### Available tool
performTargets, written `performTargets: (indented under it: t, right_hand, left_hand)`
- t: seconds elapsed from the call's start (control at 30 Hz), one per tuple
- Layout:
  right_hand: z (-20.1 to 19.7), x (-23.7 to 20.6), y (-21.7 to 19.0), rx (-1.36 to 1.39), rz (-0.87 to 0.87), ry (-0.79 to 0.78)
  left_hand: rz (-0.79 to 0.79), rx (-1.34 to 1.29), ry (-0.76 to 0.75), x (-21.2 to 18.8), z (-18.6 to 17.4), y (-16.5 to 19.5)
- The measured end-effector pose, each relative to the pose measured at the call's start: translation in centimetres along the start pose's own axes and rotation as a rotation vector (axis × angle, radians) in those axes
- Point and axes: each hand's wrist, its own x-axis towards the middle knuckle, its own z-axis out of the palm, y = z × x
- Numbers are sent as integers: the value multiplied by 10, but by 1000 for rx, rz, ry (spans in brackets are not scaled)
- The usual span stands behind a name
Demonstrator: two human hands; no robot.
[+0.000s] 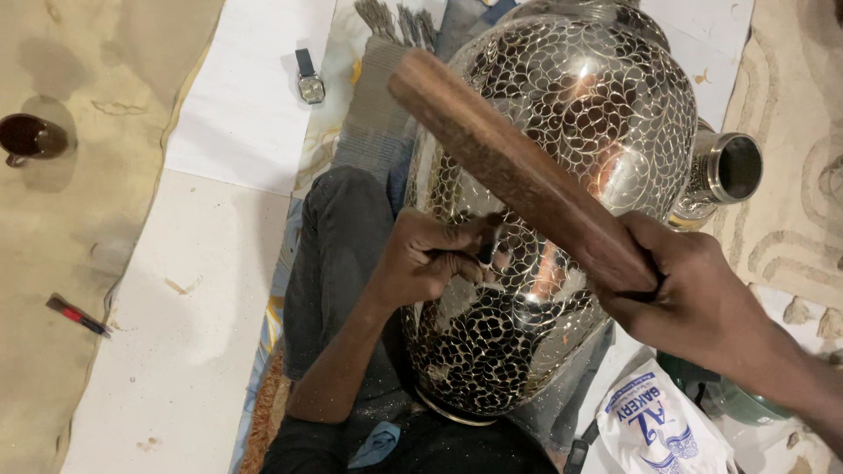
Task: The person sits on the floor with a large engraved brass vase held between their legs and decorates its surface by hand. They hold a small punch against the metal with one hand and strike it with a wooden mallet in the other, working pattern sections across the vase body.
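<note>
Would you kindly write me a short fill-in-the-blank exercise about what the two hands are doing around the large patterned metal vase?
1. The right hand grips a long brown ____ club.
2. The left hand presses a small tool against the shiny scale-patterned metal ____.
3. On the white sheet beyond the vase lies a square-faced ____.
4. The dark cup stands to the person's ____.

Missing words: wooden; vase; wristwatch; left
</note>
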Motion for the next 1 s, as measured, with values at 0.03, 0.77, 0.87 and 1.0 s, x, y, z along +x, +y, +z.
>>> performTargets:
  t: [0.03, 0.77, 0.87, 1.0]
  right_hand:
    - [5, -2, 5, 26, 0, 9]
    - [-12, 4, -4, -112, -263, 65]
    - [-20, 9, -18, -53, -315, 4]
    - [-35, 16, -34, -664, -28, -288]
  left_hand:
    - [25, -55, -22, -3, 3, 2]
    - [66, 132, 248, -22, 24, 2]
    - [50, 89, 251, -21, 25, 5]
    - [28, 116, 235, -24, 24, 6]
